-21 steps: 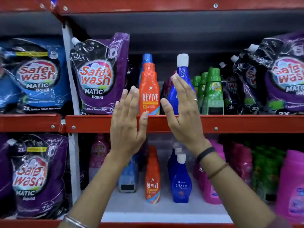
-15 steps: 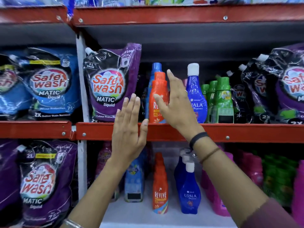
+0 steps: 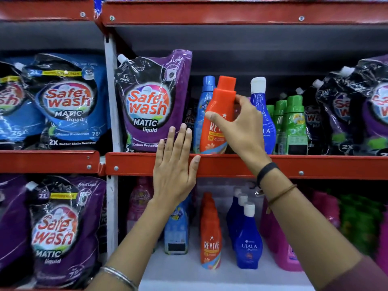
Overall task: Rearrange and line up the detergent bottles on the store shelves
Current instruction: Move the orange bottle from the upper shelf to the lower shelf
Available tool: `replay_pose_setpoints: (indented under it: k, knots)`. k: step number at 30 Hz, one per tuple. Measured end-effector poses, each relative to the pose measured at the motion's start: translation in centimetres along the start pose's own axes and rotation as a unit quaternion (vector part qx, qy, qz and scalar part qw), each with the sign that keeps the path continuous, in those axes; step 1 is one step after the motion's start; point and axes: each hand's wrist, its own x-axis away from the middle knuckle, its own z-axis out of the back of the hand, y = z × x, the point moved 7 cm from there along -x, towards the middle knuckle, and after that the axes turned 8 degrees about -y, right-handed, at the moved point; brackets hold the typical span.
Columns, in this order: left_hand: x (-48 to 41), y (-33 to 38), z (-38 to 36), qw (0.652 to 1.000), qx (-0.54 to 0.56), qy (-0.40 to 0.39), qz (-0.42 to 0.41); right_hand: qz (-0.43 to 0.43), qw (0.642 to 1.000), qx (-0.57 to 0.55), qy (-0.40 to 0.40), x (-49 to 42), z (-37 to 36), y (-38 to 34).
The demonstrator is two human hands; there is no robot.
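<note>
On the middle shelf (image 3: 315, 164) an orange Revive bottle (image 3: 220, 106) tilts to the right, and my right hand (image 3: 241, 124) grips its neck and shoulder. Behind it stands a light blue bottle (image 3: 204, 106). To its right are a dark blue Ujala bottle (image 3: 260, 101) with a white cap and several green bottles (image 3: 292, 127). My left hand (image 3: 175, 169) is flat and open against the shelf's red front edge, holding nothing, just left of the orange bottle. On the lower shelf stand more Revive bottles (image 3: 211, 244) and Ujala bottles (image 3: 248, 244).
A purple Safe Wash pouch (image 3: 153, 101) stands left of the bottles beside the white upright post (image 3: 111, 97). Blue pouches (image 3: 65, 101) fill the left bay, dark pouches (image 3: 357, 110) the far right. Pink bottles (image 3: 281, 248) and blurred green ones sit lower right.
My right hand has moved from open beside the blue bottle to closed around the orange Revive bottle, which now tilts right. My left hand dropped slightly toward the shelf edge.
</note>
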Motion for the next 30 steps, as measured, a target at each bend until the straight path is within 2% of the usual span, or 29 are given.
replay_pose_setpoints:
  k: [2,5,10,14,19,23,30]
  knots:
    - [0.1,0.0,0.0,1.000,-0.004,-0.005,-0.002,0.014,0.999,-0.019,0.035,0.4,1.1,-0.5]
    - [0.6,0.1,-0.1,1.000,-0.016,-0.016,-0.008,0.016,0.998,-0.033,0.048,1.6,2.9,-1.2]
    - [4.2,1.2,-0.5,0.998,0.043,-0.035,-0.002,-0.011,0.996,-0.089,0.009,5.5,4.4,-0.3]
    - [7.2,2.5,-0.8,0.996,0.081,-0.025,-0.007,-0.029,0.995,-0.091,-0.022,9.3,4.1,1.6]
    - [5.5,2.6,0.2,0.997,0.082,0.008,-0.008,-0.047,0.993,-0.093,-0.048,11.7,3.0,3.6]
    - [3.2,1.6,0.0,0.997,0.073,-0.001,-0.003,-0.070,0.990,-0.099,-0.068,13.7,1.8,5.6]
    - [2.6,1.3,-1.1,1.000,0.011,0.016,0.000,-0.136,0.983,-0.043,-0.115,18.6,-1.8,11.3]
